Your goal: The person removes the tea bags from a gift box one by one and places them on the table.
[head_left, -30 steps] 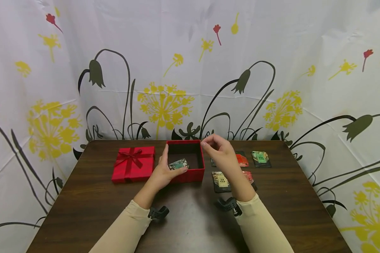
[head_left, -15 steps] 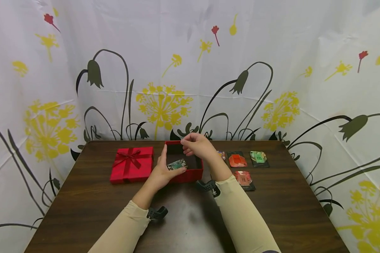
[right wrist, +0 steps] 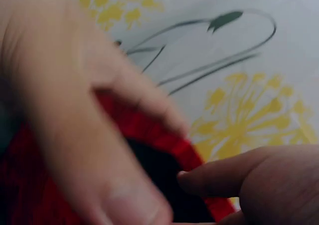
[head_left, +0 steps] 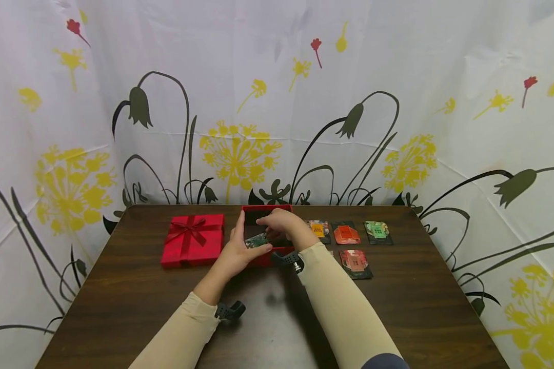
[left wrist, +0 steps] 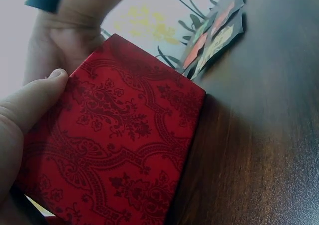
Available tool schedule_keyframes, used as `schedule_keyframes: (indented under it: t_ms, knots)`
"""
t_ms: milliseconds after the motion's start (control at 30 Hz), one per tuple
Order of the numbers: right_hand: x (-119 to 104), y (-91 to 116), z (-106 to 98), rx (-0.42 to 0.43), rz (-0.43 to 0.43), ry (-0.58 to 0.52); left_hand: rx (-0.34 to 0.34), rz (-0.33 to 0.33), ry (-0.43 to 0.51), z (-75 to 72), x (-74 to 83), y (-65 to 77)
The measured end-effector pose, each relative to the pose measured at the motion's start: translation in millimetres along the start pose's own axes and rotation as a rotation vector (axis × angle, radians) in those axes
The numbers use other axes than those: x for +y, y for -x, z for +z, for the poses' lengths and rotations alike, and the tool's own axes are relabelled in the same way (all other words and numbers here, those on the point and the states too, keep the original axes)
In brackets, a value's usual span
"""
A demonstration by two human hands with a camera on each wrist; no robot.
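Note:
My left hand [head_left: 237, 251] grips the near left corner of an open red gift box [head_left: 286, 209], its thumb over the near rim and its fingers along the left side. The left wrist view shows the box's patterned red wall [left wrist: 119, 125] close up. Inside the dark box leans a green printed packet [head_left: 255, 241] by my left thumb. My right hand [head_left: 283, 225] reaches into the box from the right. Its thumb [right wrist: 209, 179] stands apart from the other fingers, which point down near the packet; their tips are hidden.
Left of the box lies its red lid [head_left: 191, 243] with a ribbon bow. On the right are a yellow-labelled packet [head_left: 319, 230], an orange one [head_left: 346, 233], a green one [head_left: 377, 232] and a pink-red one [head_left: 355, 263]. A pale packet is mostly hidden by my right forearm.
My right hand has moved left from the box's right rim, over the box and down into it, its pinched fingers spreading. The left hand and box have stayed in place.

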State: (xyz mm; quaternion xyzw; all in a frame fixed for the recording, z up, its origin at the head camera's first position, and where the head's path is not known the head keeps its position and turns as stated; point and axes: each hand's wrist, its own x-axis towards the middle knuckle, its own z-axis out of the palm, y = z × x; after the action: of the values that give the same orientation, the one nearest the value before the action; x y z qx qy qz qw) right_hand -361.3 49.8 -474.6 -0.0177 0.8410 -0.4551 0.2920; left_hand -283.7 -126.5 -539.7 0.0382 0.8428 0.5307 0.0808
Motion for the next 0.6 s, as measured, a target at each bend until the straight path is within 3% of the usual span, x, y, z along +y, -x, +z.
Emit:
schedule_keyframes:
  t_ms: [167, 600]
  knots:
    - [7, -8, 2, -0.043, -0.026, 0.028, -0.004, 0.010, 0.009, -0.1, 0.7, 1.0]
    - [6, -16, 0, -0.088, 0.009, 0.122, -0.006, 0.007, 0.015, -1.6, 0.7, 0.6]
